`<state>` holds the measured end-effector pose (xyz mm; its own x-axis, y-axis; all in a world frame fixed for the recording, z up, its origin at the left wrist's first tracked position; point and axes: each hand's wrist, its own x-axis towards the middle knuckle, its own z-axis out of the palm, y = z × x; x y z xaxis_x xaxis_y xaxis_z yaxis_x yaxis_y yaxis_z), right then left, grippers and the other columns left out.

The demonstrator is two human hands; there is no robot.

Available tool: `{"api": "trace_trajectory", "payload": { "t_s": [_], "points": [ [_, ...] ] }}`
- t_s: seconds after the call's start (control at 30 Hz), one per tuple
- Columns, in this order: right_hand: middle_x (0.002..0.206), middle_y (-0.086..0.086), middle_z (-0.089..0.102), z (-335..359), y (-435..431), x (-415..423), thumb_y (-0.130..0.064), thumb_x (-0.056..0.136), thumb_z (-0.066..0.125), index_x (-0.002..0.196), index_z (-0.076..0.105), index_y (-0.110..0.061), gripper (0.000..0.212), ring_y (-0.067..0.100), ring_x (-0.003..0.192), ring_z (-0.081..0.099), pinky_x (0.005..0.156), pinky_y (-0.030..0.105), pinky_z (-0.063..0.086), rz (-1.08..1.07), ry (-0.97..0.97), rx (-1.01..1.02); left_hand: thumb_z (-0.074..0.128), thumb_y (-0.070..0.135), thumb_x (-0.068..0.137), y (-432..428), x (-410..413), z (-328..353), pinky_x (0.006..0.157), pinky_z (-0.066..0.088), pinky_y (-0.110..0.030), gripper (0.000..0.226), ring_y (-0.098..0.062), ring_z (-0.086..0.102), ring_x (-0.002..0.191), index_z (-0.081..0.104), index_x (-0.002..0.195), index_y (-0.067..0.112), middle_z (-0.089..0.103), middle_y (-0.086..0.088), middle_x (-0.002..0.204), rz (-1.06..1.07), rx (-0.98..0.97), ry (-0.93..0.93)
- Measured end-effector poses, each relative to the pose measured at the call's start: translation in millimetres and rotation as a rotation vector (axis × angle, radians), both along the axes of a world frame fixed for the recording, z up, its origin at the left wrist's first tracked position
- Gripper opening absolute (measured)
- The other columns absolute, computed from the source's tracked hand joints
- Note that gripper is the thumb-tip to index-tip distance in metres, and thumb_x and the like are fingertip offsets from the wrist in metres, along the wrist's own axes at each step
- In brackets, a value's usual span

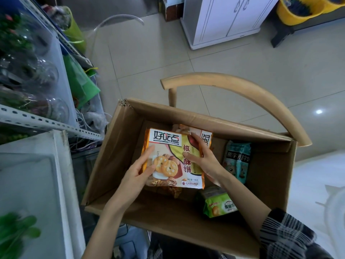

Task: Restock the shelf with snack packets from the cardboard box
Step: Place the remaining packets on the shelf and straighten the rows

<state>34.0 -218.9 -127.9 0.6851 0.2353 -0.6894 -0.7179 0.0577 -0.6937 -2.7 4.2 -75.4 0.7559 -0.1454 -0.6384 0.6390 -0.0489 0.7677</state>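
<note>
An open cardboard box (261,165) sits on a wooden chair. Inside it, both hands hold an orange walnut-biscuit packet (168,144) face up. My left hand (139,172) grips its left edge, thumb on the front. My right hand (203,159) grips its right side, fingers curled over the front. A second orange packet (206,136) lies partly hidden behind it. A teal packet (237,161) leans at the box's right side, and a green packet (218,204) lies near the front right. The metal shelf (46,122) stands at the left.
The chair's curved wooden backrest (252,94) arcs behind the box. The shelf holds clear containers and green bags (82,81). A white surface (33,184) lies below it at the left. A white cabinet (227,19) and yellow tub (298,10) stand across the tiled floor.
</note>
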Motion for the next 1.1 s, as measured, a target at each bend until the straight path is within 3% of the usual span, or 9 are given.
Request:
{"api": "trace_trajectory", "payload": {
  "t_s": [0.2, 0.27, 0.4, 0.53, 0.67, 0.8, 0.93, 1.03, 1.1],
  "points": [
    [0.115, 0.001, 0.061, 0, 7, -8, -0.012, 0.083, 0.071, 0.132, 0.042, -0.042, 0.065, 0.017, 0.090, 0.070, 0.068, 0.027, 0.055, 0.034, -0.057, -0.001, 0.055, 0.022, 0.089, 10, -6, 5, 0.067, 0.055, -0.020, 0.036, -0.003, 0.065, 0.099, 0.055, 0.121, 0.040, 0.057, 0.010, 0.121, 0.075, 0.048, 0.020],
    [0.114, -0.002, 0.062, -1, 10, -10, -0.012, 0.084, 0.070, 0.135, 0.041, -0.041, 0.066, 0.015, 0.092, 0.070, 0.069, 0.026, 0.055, 0.069, -0.056, -0.001, 0.057, 0.022, 0.090, 15, -9, 7, 0.069, 0.057, -0.023, 0.034, -0.006, 0.067, 0.097, 0.058, 0.117, 0.043, 0.060, 0.011, 0.118, 0.115, 0.083, 0.013],
    [0.117, -0.019, 0.051, -2, 15, -10, -0.018, 0.086, 0.068, 0.136, 0.038, -0.041, 0.063, -0.004, 0.094, 0.065, 0.067, 0.015, 0.052, 0.142, -0.074, -0.004, 0.060, 0.025, 0.089, 26, -12, 13, 0.081, 0.058, -0.038, 0.038, -0.014, 0.066, 0.103, 0.058, 0.117, 0.050, 0.058, 0.006, 0.124, 0.151, 0.213, -0.029],
    [0.125, -0.013, 0.052, -10, 1, -8, -0.024, 0.089, 0.065, 0.123, 0.047, -0.046, 0.044, 0.008, 0.109, 0.058, 0.077, 0.017, 0.050, 0.047, -0.130, -0.196, 0.060, 0.026, 0.090, 38, -12, 18, 0.080, 0.057, -0.036, 0.038, -0.013, 0.062, 0.104, 0.057, 0.118, 0.052, 0.054, 0.004, 0.122, 0.170, 0.397, -0.103],
    [0.121, -0.004, 0.059, -29, -24, -6, -0.016, 0.092, 0.061, 0.120, 0.053, -0.027, 0.032, 0.014, 0.110, 0.058, 0.074, 0.014, 0.049, -0.187, -0.146, -0.442, 0.059, 0.026, 0.091, 36, -14, 19, 0.073, 0.054, -0.022, 0.038, -0.007, 0.058, 0.103, 0.053, 0.117, 0.054, 0.049, 0.007, 0.117, 0.122, 0.508, -0.142],
    [0.130, 0.005, 0.055, -48, -35, 2, -0.018, 0.089, 0.064, 0.132, 0.046, -0.015, 0.047, 0.020, 0.118, 0.053, 0.087, 0.029, 0.045, -0.204, -0.067, -0.581, 0.057, 0.027, 0.092, 29, -17, 12, 0.071, 0.050, -0.019, 0.037, -0.011, 0.054, 0.108, 0.051, 0.122, 0.049, 0.046, 0.002, 0.120, 0.108, 0.567, -0.138],
    [0.131, 0.006, 0.052, -55, -29, 7, -0.017, 0.085, 0.070, 0.141, 0.032, -0.016, 0.068, 0.023, 0.115, 0.054, 0.087, 0.036, 0.050, -0.087, 0.025, -0.473, 0.055, 0.028, 0.093, 27, -18, 9, 0.073, 0.051, -0.022, 0.038, -0.010, 0.050, 0.110, 0.049, 0.123, 0.049, 0.044, 0.004, 0.122, 0.111, 0.595, -0.143],
    [0.120, -0.003, 0.051, -59, -24, 5, -0.010, 0.082, 0.072, 0.148, 0.020, -0.022, 0.085, 0.015, 0.106, 0.054, 0.086, 0.032, 0.052, -0.089, 0.030, -0.433, 0.055, 0.029, 0.093, 28, -19, 9, 0.065, 0.045, -0.011, 0.038, -0.006, 0.048, 0.108, 0.048, 0.122, 0.052, 0.042, 0.006, 0.121, 0.104, 0.610, -0.155],
    [0.112, -0.007, 0.049, -63, -22, 3, -0.010, 0.080, 0.074, 0.148, 0.018, -0.021, 0.089, 0.005, 0.096, 0.049, 0.080, 0.017, 0.047, -0.061, 0.041, -0.482, 0.055, 0.028, 0.093, 29, -20, 9, 0.065, 0.042, -0.010, 0.038, -0.006, 0.047, 0.108, 0.048, 0.123, 0.051, 0.042, 0.006, 0.121, 0.100, 0.611, -0.152]
  ]
}}
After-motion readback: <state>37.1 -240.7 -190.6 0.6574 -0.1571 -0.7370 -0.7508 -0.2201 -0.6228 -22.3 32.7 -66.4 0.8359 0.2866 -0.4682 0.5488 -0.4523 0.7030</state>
